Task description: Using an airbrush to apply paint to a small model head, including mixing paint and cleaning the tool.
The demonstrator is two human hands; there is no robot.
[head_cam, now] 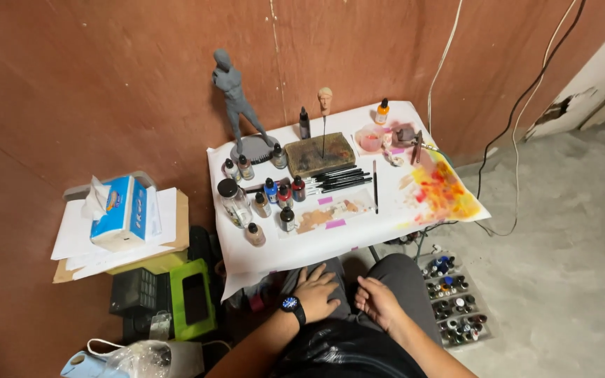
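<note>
I saw my left hand (316,292) and right hand (378,301) lying open and empty on my knees, apart, just below the table's (274,257) near edge. Nearest them, a small paint bottle (254,234) stood upright by that edge, within easy reach.

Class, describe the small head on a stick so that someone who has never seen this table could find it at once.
Start at the white paper-covered table against the brown wall. Near its back edge lies a dark rectangular block; a thin rod rises from it, topped by the small pale head. Unlike the tall grey figure to its left, it is only a head.
</note>
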